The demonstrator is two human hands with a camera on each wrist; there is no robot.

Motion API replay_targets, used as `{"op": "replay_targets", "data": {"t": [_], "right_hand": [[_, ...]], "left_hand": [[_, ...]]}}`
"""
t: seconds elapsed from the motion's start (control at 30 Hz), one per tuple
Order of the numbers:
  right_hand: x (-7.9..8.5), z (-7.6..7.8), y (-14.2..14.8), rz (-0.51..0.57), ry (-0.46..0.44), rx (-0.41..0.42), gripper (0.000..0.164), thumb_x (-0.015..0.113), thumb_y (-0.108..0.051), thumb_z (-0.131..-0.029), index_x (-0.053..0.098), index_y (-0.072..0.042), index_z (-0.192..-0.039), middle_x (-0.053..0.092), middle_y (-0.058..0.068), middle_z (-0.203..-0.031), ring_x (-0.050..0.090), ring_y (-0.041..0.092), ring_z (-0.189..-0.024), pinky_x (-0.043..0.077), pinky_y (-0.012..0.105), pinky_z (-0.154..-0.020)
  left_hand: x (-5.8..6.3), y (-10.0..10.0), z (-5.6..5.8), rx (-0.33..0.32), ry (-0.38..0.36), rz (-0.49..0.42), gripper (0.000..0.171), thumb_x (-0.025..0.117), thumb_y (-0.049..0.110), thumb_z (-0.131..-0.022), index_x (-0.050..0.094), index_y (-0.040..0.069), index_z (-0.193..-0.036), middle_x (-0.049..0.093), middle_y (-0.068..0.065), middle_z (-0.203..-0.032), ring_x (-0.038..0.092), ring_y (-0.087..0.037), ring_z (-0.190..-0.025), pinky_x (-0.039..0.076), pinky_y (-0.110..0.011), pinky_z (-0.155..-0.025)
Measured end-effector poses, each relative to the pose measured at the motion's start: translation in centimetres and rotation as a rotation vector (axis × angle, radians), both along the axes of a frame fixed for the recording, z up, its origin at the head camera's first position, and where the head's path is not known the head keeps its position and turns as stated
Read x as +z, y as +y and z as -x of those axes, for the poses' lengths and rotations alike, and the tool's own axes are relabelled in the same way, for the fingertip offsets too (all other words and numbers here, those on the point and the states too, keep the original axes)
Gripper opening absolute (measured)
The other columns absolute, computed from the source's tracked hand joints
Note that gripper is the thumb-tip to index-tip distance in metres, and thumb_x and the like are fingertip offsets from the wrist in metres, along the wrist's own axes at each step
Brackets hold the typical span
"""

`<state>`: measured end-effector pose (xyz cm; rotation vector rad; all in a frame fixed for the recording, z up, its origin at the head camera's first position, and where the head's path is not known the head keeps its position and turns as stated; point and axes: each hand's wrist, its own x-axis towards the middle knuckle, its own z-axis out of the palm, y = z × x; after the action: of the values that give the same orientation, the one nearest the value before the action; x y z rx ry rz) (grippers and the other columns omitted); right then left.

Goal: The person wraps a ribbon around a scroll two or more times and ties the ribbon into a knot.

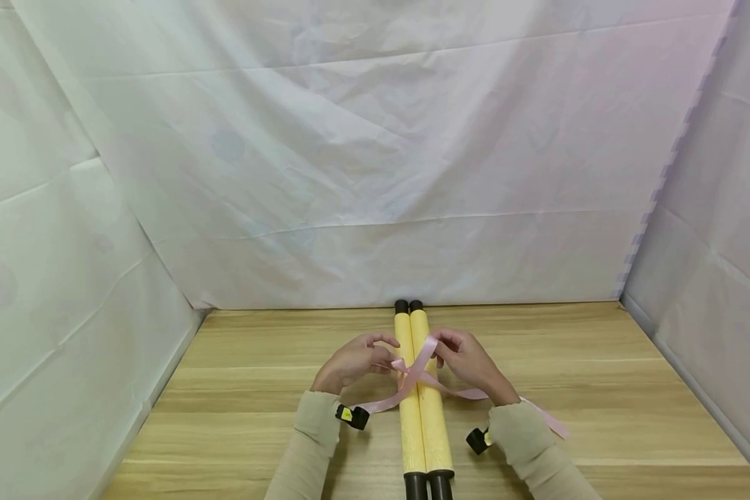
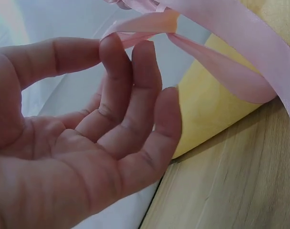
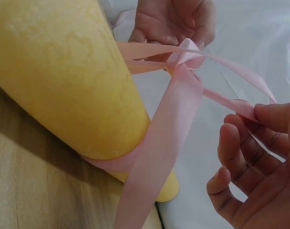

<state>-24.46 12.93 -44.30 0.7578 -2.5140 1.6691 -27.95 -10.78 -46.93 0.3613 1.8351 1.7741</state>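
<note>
Two yellow tubes (image 1: 431, 417) with black ends lie side by side on the table. A pink satin ribbon (image 1: 419, 368) passes around them and crosses itself in a loose knot (image 3: 185, 57) above them. My left hand (image 1: 356, 362), on the left of the tubes, pinches a small loop of the ribbon (image 2: 145, 23) between thumb and a fingertip, the other fingers curled loosely below. From the right, my right hand (image 1: 469, 357) pinches another stretch of the ribbon between thumb and forefinger (image 3: 243, 117). One ribbon tail drapes over the tubes to the left; another trails right beneath the right wrist.
The wood-grain table (image 1: 244, 417) extends to both sides. White cloth (image 1: 375, 173) hangs behind, and the tubes' far black ends reach its foot. More white sheeting (image 1: 50, 278) encloses the left and right sides. Black wrist cameras (image 1: 353, 417) sit at both cuffs.
</note>
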Motion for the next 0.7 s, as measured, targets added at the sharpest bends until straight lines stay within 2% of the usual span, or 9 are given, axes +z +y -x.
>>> {"op": "replay_targets", "data": {"t": [0.1,0.23,0.33,0.4,0.5,0.6,0.7], "right_hand": [[0.04,0.01,-0.02,-0.001,-0.014,0.001,0.018,0.05,-0.005,-0.096,0.065,0.001,-0.088,0.06,0.027,-0.075,0.057,0.039,-0.061,0.051,0.039,-0.052],[0.06,0.05,-0.07,0.005,-0.026,0.012,0.018,0.05,-0.004,-0.097,0.065,0.001,-0.088,0.06,0.028,-0.076,0.056,0.045,-0.063,0.051,0.042,-0.052],[0.06,0.05,-0.08,0.005,-0.029,0.015,0.018,0.05,-0.004,-0.097,0.065,0.001,-0.088,0.06,0.028,-0.076,0.056,0.046,-0.063,0.05,0.039,-0.051],[0.07,0.05,-0.1,0.0,-0.03,0.013,0.018,0.05,-0.004,-0.097,0.065,0.0,-0.088,0.06,0.028,-0.076,0.056,0.045,-0.063,0.05,0.036,-0.051],[0.07,0.06,-0.11,-0.009,-0.023,0.014,0.018,0.05,-0.004,-0.096,0.065,0.0,-0.088,0.061,0.028,-0.075,0.057,0.041,-0.062,0.05,0.036,-0.052],[0.07,0.08,-0.13,-0.018,-0.016,0.017,0.018,0.05,-0.003,-0.096,0.065,0.0,-0.088,0.061,0.027,-0.075,0.058,0.035,-0.06,0.051,0.04,-0.053],[0.06,0.11,-0.1,-0.02,-0.016,0.022,0.018,0.05,-0.004,-0.096,0.065,0.0,-0.088,0.061,0.027,-0.075,0.058,0.036,-0.06,0.052,0.041,-0.055]], "left_hand": [[0.08,0.03,0.04,0.003,-0.02,-0.023,0.039,0.048,0.002,-0.092,0.041,-0.015,-0.126,0.07,-0.003,-0.082,0.067,-0.022,-0.082,0.042,-0.061,-0.094],[0.1,0.06,0.01,-0.008,-0.029,-0.032,0.037,0.045,0.0,-0.093,0.037,-0.014,-0.126,0.069,-0.002,-0.077,0.066,-0.022,-0.079,0.044,-0.06,-0.093],[-0.03,0.05,0.1,-0.013,-0.039,-0.046,0.036,0.042,-0.001,-0.094,0.035,-0.013,-0.128,0.068,-0.002,-0.077,0.065,-0.022,-0.078,0.043,-0.06,-0.094],[-0.12,0.05,0.16,-0.012,-0.044,-0.054,0.037,0.042,0.0,-0.094,0.034,-0.012,-0.129,0.067,-0.002,-0.077,0.064,-0.021,-0.078,0.042,-0.06,-0.095],[-0.18,0.06,0.21,-0.003,-0.046,-0.061,0.04,0.042,0.0,-0.094,0.033,-0.012,-0.13,0.065,-0.003,-0.078,0.063,-0.019,-0.078,0.042,-0.059,-0.096],[-0.16,0.14,0.22,0.009,-0.043,-0.061,0.04,0.042,0.001,-0.093,0.034,-0.012,-0.13,0.062,-0.003,-0.078,0.061,-0.019,-0.075,0.046,-0.055,-0.093],[-0.14,0.29,0.21,0.013,-0.055,-0.077,0.039,0.041,0.001,-0.094,0.033,-0.012,-0.13,0.059,-0.003,-0.076,0.058,-0.018,-0.072,0.049,-0.047,-0.087]]}}
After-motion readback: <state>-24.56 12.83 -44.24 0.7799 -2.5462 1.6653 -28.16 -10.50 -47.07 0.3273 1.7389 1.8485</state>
